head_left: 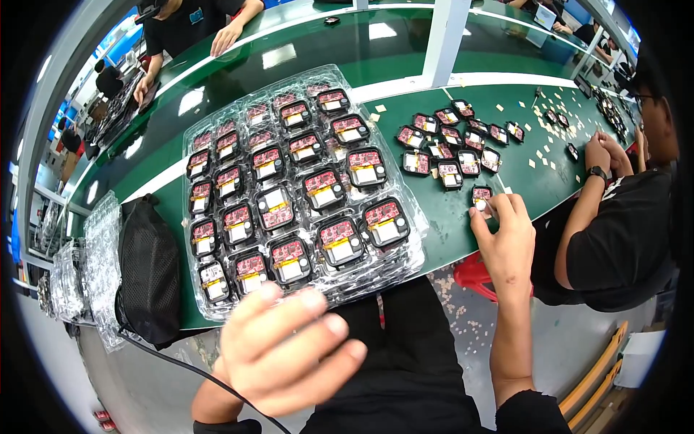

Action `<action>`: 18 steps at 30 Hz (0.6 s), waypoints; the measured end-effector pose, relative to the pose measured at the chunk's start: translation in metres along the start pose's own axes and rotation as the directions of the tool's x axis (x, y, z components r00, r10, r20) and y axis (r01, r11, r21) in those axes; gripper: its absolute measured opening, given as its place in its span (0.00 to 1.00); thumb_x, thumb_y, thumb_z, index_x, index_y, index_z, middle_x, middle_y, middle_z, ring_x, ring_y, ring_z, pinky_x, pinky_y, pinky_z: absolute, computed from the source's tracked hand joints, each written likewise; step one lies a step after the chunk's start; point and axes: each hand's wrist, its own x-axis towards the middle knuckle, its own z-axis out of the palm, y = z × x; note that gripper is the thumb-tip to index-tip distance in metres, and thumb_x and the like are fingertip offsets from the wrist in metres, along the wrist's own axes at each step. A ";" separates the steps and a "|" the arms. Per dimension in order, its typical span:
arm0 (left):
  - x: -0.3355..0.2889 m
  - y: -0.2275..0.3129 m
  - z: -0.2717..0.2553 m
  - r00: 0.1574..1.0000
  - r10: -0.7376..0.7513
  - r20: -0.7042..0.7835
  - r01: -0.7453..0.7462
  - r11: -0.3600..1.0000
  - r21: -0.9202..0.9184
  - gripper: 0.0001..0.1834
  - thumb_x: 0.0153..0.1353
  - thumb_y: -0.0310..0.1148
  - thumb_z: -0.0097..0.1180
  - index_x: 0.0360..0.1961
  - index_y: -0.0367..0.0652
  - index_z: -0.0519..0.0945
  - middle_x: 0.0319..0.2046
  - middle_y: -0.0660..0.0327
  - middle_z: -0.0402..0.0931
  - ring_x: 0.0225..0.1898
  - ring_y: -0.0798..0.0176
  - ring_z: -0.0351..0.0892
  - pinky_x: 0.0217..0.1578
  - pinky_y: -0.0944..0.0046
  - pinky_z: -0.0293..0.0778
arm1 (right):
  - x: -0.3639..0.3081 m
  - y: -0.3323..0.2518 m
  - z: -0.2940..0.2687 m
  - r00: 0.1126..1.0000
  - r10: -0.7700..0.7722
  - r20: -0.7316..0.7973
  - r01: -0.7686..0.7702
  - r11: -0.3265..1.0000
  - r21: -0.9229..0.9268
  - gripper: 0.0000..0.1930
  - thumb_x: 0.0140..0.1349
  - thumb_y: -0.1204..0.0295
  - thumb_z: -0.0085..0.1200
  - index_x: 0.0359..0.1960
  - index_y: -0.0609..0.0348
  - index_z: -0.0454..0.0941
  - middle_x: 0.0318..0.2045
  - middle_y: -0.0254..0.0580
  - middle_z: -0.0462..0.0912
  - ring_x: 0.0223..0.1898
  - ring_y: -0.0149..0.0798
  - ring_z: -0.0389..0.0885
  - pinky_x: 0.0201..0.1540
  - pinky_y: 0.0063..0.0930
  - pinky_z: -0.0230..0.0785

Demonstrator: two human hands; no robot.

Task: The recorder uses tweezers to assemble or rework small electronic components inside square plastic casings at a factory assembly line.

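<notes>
My right hand has its thumb and fingers closed on the edge of a small black-rimmed device housing with a red circuit board and a white block inside. It is at the green table's near edge, right of a clear plastic tray. Rows of similar housings, such as one housing, sit in the tray's pockets. My left hand, slightly blurred, hovers before the tray's near edge with fingers stretched apart, holding nothing that I can see.
A loose group of housings lies right of the tray, with small pale squares scattered beyond. A black mesh bag and stacked clear trays stand left. A co-worker sits close on the right; another person works across the table.
</notes>
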 end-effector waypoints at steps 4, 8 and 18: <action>0.000 0.035 0.027 0.996 0.007 -0.085 -0.027 0.970 -0.241 0.10 0.60 0.30 0.63 0.43 0.50 0.87 0.47 0.65 0.83 0.53 0.60 0.83 0.59 0.55 0.76 | -0.012 -0.026 -0.013 0.998 -0.054 0.010 0.049 0.951 0.304 0.09 0.57 0.76 0.66 0.33 0.63 0.76 0.36 0.41 0.79 0.25 0.36 0.77 0.27 0.29 0.68; -0.006 0.054 0.074 0.984 -0.108 -0.144 0.064 0.959 -0.277 0.20 0.54 0.25 0.70 0.48 0.57 0.85 0.50 0.62 0.79 0.53 0.52 0.82 0.56 0.51 0.80 | -0.050 -0.038 -0.033 0.941 -0.066 0.333 -0.259 0.494 0.830 0.07 0.56 0.82 0.64 0.33 0.66 0.76 0.38 0.39 0.79 0.29 0.20 0.68 0.28 0.15 0.58; -0.010 0.054 0.098 0.991 -0.104 -0.083 0.076 0.954 -0.292 0.17 0.57 0.30 0.68 0.49 0.51 0.86 0.51 0.60 0.81 0.53 0.50 0.81 0.48 0.57 0.83 | -0.084 -0.040 -0.038 0.628 -0.365 0.687 -0.723 0.052 0.689 0.02 0.69 0.82 0.55 0.39 0.69 0.78 0.40 0.39 0.80 0.35 0.21 0.74 0.35 0.18 0.66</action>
